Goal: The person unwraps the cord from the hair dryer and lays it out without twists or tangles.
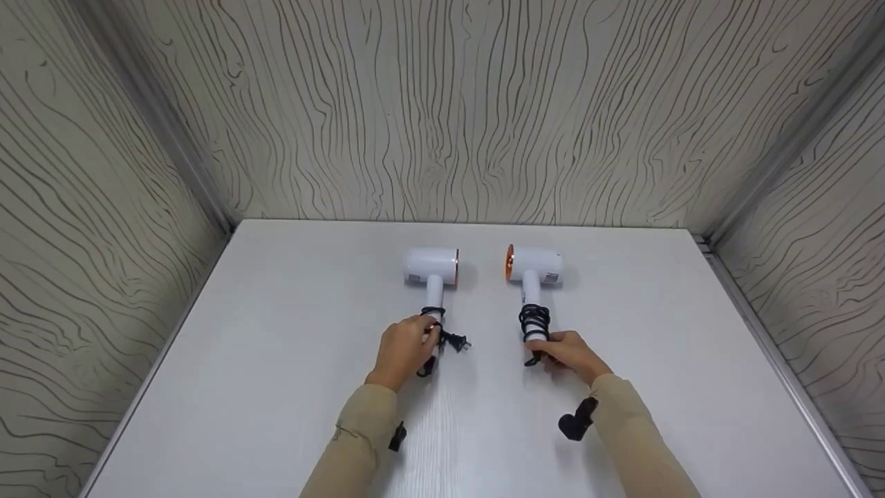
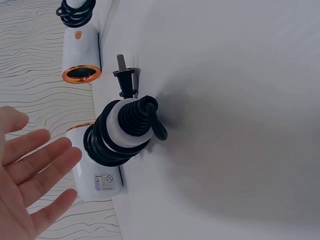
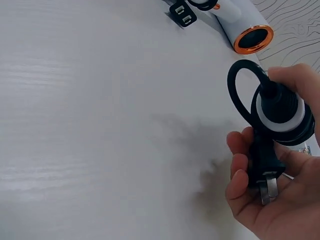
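Two white hair dryers with copper-coloured rims lie on the white table, their barrels facing each other. At the left hair dryer, my left hand is at the cord-wrapped handle. The left wrist view shows that hand with fingers extended and spread beside the handle; its black two-pin plug sticks out. My right hand grips the handle end of the right hair dryer. In the right wrist view the thumb is on the handle end and the fingers curl round the plug and cord.
The white table meets a wood-grain patterned back wall, with similar panels at both sides. Metal edging runs along the right side. Black wrist-worn devices, one a camera mount, hang by the tan sleeves.
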Available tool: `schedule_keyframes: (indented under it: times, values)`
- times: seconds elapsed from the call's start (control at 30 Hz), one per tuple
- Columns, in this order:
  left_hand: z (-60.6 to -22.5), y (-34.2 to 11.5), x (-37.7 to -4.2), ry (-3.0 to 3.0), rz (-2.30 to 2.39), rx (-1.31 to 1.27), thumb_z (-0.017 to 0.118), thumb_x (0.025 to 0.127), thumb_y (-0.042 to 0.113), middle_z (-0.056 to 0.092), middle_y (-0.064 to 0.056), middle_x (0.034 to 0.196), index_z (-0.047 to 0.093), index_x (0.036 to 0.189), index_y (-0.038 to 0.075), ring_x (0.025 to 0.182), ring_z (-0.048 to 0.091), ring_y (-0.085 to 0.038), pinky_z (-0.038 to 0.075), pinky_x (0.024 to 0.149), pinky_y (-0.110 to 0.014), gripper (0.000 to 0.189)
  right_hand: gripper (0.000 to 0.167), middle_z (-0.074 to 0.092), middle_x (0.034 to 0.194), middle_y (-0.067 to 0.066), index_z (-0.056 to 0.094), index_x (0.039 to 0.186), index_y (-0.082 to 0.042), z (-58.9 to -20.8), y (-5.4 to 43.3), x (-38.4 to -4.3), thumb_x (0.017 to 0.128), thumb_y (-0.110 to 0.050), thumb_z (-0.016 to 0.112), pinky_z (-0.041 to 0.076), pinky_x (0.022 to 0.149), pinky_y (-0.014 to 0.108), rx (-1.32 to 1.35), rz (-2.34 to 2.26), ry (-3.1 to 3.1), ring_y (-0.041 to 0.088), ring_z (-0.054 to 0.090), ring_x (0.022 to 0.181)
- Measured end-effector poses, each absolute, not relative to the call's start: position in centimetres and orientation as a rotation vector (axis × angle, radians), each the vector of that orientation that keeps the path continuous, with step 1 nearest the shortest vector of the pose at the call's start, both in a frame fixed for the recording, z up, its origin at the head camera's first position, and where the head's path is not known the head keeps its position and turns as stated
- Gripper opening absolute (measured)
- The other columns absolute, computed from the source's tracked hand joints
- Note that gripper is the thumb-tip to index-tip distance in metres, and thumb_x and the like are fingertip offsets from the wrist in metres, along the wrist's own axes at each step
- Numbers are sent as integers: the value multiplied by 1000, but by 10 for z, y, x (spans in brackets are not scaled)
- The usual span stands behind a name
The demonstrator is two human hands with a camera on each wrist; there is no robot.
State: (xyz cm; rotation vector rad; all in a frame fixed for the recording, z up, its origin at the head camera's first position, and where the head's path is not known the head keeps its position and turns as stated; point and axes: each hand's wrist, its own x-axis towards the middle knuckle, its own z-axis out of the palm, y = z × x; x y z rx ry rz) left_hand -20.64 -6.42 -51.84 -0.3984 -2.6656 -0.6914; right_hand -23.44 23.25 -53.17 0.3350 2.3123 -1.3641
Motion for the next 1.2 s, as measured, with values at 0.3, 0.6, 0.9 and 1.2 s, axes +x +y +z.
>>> schedule_keyframes:
  times: [0.3,0.6,0.9,1.2]
  values:
    - [-521,-65,-204,-2683,-684,-381,64,91,19,76,-9,88,72,98,5,75,72,-18,58,62,-28,17,69,55,94,3,57,119,3,-535,231,-235,84,-55,66,46,74,26,368,-1372,2239,18,49,88]
    - [-523,-64,-204,-2672,-684,-388,65,91,18,76,-8,88,72,96,4,75,72,-17,59,64,-28,16,67,54,92,2,58,115,1,-540,230,-238,84,-57,65,46,75,25,402,-1404,2242,17,50,87]
    - [-524,-63,-205,-2655,-698,-408,66,90,16,76,-7,87,72,95,5,75,72,-17,59,63,-27,14,47,55,86,-3,66,101,-2,-540,230,-238,85,-45,69,44,75,25,348,-1483,2232,14,49,84]
    - [-524,-62,-204,-2700,-722,-391,65,91,19,76,-5,88,72,95,7,77,72,-16,58,65,-27,15,54,61,109,3,66,115,3,-546,232,-233,85,-41,71,44,97,34,444,-1623,2185,16,51,101]
